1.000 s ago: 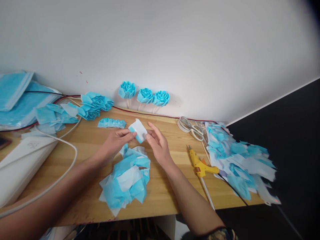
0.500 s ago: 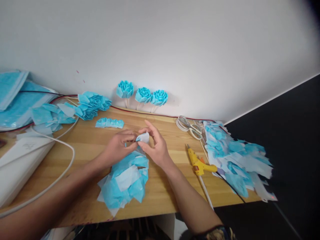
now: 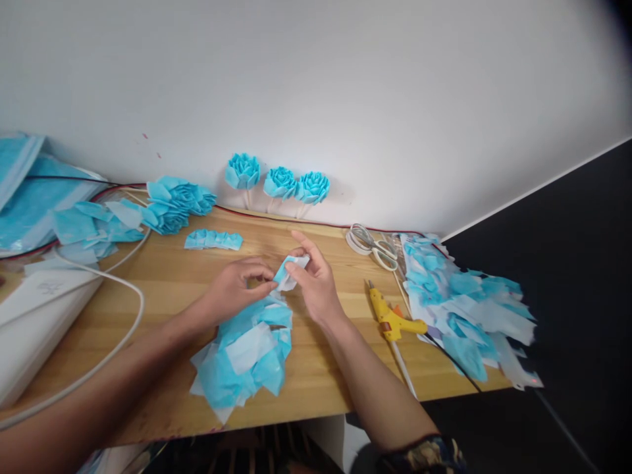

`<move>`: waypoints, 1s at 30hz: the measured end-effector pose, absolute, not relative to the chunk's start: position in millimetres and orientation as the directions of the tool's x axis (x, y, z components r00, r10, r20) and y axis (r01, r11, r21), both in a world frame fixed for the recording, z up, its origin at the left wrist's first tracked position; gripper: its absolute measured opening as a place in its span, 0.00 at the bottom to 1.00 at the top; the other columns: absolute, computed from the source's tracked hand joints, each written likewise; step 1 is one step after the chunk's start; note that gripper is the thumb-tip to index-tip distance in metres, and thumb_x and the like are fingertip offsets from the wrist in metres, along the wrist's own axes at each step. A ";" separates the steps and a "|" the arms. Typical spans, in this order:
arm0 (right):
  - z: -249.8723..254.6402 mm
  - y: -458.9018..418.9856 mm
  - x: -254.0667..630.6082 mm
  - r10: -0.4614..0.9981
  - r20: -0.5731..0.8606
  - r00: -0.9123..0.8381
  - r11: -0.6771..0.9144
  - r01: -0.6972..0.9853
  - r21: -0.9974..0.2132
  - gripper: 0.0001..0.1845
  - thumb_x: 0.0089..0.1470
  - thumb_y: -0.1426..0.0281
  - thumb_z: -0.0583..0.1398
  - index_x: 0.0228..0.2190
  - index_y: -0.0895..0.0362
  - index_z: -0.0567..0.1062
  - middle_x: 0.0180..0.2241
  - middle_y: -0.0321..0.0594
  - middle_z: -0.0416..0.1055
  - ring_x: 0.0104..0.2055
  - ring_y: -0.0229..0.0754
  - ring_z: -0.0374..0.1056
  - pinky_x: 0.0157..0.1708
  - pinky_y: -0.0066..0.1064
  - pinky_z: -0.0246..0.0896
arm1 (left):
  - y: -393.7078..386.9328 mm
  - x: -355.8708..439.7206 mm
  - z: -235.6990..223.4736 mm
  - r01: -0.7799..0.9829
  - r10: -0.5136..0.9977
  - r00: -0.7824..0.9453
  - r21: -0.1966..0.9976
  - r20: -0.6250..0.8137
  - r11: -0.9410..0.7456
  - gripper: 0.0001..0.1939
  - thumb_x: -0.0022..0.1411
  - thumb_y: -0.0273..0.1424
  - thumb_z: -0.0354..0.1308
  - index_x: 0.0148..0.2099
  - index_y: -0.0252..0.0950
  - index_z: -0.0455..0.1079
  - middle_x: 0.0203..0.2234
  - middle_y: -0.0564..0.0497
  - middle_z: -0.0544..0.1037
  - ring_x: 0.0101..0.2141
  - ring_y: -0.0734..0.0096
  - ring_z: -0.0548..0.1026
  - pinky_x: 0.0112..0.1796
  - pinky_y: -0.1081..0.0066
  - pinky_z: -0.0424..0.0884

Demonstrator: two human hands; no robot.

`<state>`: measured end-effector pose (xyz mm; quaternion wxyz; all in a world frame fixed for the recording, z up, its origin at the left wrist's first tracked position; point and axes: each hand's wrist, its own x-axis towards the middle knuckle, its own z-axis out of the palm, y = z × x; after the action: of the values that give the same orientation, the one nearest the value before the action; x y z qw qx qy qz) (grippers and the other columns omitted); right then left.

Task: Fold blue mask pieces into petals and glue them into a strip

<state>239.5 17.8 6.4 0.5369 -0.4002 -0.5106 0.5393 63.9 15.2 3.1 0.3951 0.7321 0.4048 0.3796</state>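
Observation:
Between my hands is a small blue and white fabric piece (image 3: 286, 273), partly folded. My right hand (image 3: 317, 284) pinches it from the right, thumb on its face. From the left, the fingertips of my left hand (image 3: 241, 283) close on its lower left edge. Just below, a loose pile of blue and white fabric pieces (image 3: 251, 352) lies on the wooden table (image 3: 326, 388). Beyond my left hand rests a pleated blue strip (image 3: 213, 239).
Three blue fabric roses (image 3: 280, 182) on sticks lean against the wall; more roses (image 3: 180, 201) lie to their left. A yellow glue gun (image 3: 392, 316), scissors (image 3: 382, 253) and fabric scraps (image 3: 464, 309) are at right. A white box (image 3: 44, 316) and a white cable (image 3: 141, 309) occupy the left.
My right hand has shifted slightly right and up, and more of the fabric piece shows, with a blue folded edge visible between the hands. The whole view has shifted slightly.

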 end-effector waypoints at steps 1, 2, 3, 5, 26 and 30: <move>6.0 18.2 239.5 0.989 0.110 -0.099 0.090 -0.187 -0.978 0.30 0.47 0.66 0.66 0.54 0.46 0.71 0.36 0.32 0.67 0.30 0.33 0.61 0.28 0.24 0.63 | 15.3 64.0 2.5 0.303 0.891 0.387 0.880 0.237 -0.365 0.05 0.59 0.31 0.59 0.32 0.37 0.75 0.31 0.50 0.79 0.35 0.66 0.76 0.38 0.68 0.69; 5.7 18.6 239.6 0.990 0.104 -0.095 0.083 -0.204 -0.975 0.30 0.47 0.66 0.66 0.54 0.46 0.71 0.36 0.32 0.66 0.30 0.33 0.61 0.28 0.23 0.63 | 15.6 64.0 2.2 0.314 0.890 0.388 0.874 0.238 -0.371 0.06 0.59 0.30 0.58 0.32 0.37 0.75 0.31 0.50 0.79 0.34 0.66 0.76 0.38 0.68 0.68; 5.5 18.9 239.7 0.991 0.100 -0.091 0.078 -0.220 -0.972 0.30 0.47 0.66 0.67 0.53 0.46 0.72 0.35 0.32 0.66 0.30 0.32 0.61 0.29 0.23 0.63 | 15.9 63.9 2.1 0.323 0.888 0.393 0.868 0.240 -0.378 0.06 0.60 0.30 0.58 0.31 0.37 0.75 0.31 0.50 0.79 0.34 0.66 0.76 0.38 0.68 0.68; 5.4 19.1 240.1 0.991 0.098 -0.087 0.075 -0.242 -0.967 0.29 0.46 0.66 0.68 0.52 0.45 0.73 0.35 0.32 0.66 0.30 0.32 0.61 0.29 0.22 0.62 | 16.9 63.3 2.9 0.330 0.880 0.402 0.856 0.253 -0.397 0.06 0.60 0.30 0.58 0.32 0.37 0.75 0.32 0.49 0.80 0.36 0.65 0.76 0.39 0.67 0.69; 4.4 15.4 246.7 0.871 0.465 -0.156 0.490 0.239 -0.838 0.29 0.63 0.64 0.57 0.63 0.47 0.60 0.56 0.43 0.70 0.59 0.45 0.66 0.59 0.43 0.60 | 20.0 59.7 15.3 -0.172 0.996 0.026 0.981 -0.082 0.085 0.12 0.52 0.40 0.66 0.27 0.37 0.76 0.22 0.52 0.74 0.24 0.71 0.67 0.28 0.71 0.63; 0.3 17.5 243.8 0.912 0.379 -0.156 0.400 0.141 -0.906 0.30 0.61 0.63 0.58 0.63 0.46 0.60 0.52 0.42 0.73 0.55 0.45 0.68 0.57 0.43 0.62 | 19.3 60.7 11.2 -0.185 0.995 0.046 0.978 -0.093 0.100 0.12 0.51 0.41 0.67 0.27 0.38 0.76 0.23 0.52 0.74 0.25 0.70 0.67 0.30 0.71 0.64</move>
<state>243.8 17.5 0.3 0.5131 -0.3983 -0.6609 0.3759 60.7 19.3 11.2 0.5775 0.4351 0.4654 0.5106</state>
